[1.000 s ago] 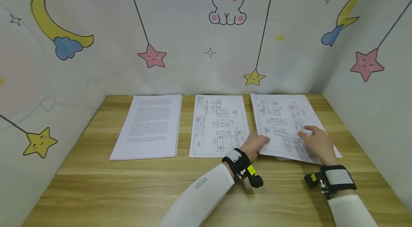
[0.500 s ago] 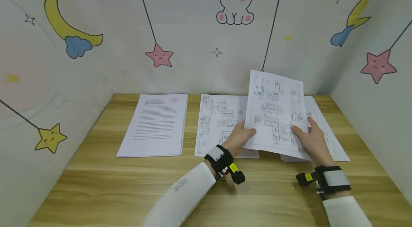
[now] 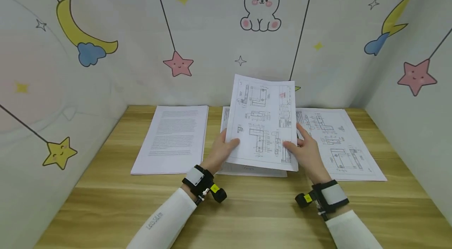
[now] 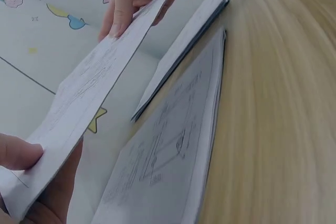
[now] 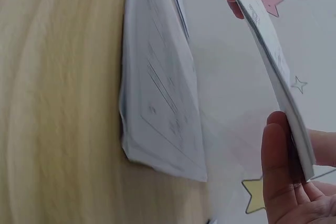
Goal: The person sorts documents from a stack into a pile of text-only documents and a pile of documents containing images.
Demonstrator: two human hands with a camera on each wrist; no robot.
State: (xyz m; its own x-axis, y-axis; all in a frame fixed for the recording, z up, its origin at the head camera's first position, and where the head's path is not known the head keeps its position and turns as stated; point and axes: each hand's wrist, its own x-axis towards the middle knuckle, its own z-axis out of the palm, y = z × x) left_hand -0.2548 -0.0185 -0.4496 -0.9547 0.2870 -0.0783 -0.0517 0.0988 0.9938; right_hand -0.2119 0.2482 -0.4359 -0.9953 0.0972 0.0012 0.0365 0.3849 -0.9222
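A thin stack of technical drawing sheets (image 3: 261, 123) is held up, tilted, above the middle of the table. My left hand (image 3: 219, 151) pinches its left edge, thumb on the printed face and fingers behind. Its right edge is gripped the same way by my right hand (image 3: 308, 157). In the right wrist view the edge of the held drawing sheets (image 5: 278, 87) shows several layers. Beneath them lies the middle stack of drawings (image 3: 252, 169), mostly hidden in the head view. Farther right lies another stack of drawings (image 3: 340, 147), beside my right hand.
A stack of text pages (image 3: 173, 139) lies on the left of the wooden table (image 3: 247, 209). Behind the table rises a white wall sheet (image 3: 212, 25) with printed stars, a moon and a rabbit; side walls flank both ends.
Both hands have lifted the drawing sheets off the right-hand stack and carried them left, over the middle stack. The drawings beneath on the right are now uncovered. The head view shifted slightly.
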